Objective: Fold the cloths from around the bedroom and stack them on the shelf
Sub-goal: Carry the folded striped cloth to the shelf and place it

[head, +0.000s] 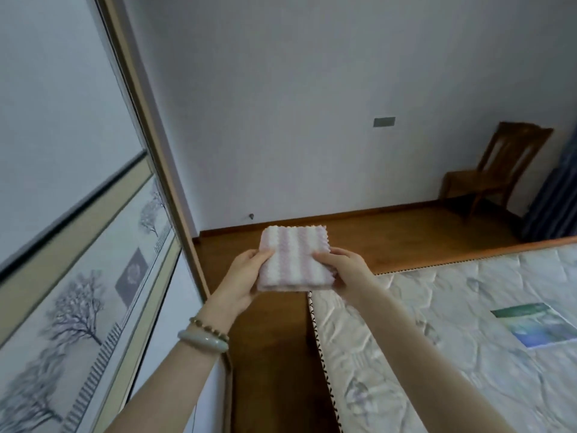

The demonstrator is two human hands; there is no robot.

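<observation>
A folded cloth [296, 257] with pink and white stripes is held flat in the air above the wooden floor, in the gap between wardrobe and bed. My left hand [246, 273] grips its left edge, thumb on top and fingers beneath. My right hand [340, 267] grips its right edge the same way. Two bracelets sit on my left wrist. No shelf is in view.
A sliding wardrobe door [81, 245] with a tree pattern fills the left side. A bare quilted mattress [468, 339] lies at the right with a printed label on it. A wooden chair [496, 170] stands in the far right corner beside a dark curtain [552, 198].
</observation>
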